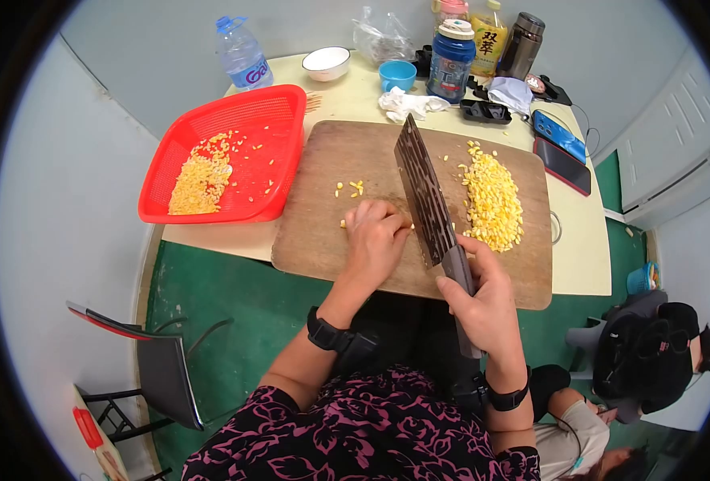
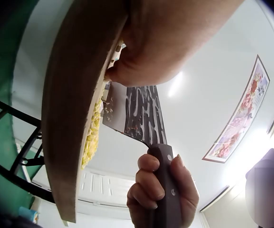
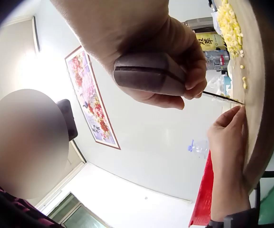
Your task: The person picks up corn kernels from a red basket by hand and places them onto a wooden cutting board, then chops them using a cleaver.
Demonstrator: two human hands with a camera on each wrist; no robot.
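My right hand (image 1: 483, 298) grips the dark handle of a cleaver (image 1: 427, 192), with the thumb along its side. The wide, dark-patterned blade stands on edge over the wooden cutting board (image 1: 335, 160), and bits cling to it in the left wrist view. Just left of the blade, my left hand (image 1: 377, 244) is low on the board with bent fingers. Its thumb and fingertips pinch at a small corn kernel beside the cutting edge, mostly hidden by the fingers. A few kernels (image 1: 356, 188) lie beyond that hand. Right of the cleaver is a heap of yellow corn kernels (image 1: 493, 200).
A red basket (image 1: 287, 152) with chopped corn (image 1: 198, 186) stands left of the board, overlapping the table edge. Behind are a water bottle (image 1: 246, 60), white bowl (image 1: 326, 64), blue bowl (image 1: 397, 76) and blue jar (image 1: 451, 64). Phones (image 1: 562, 164) lie at right; a person (image 1: 651, 353) sits beyond.
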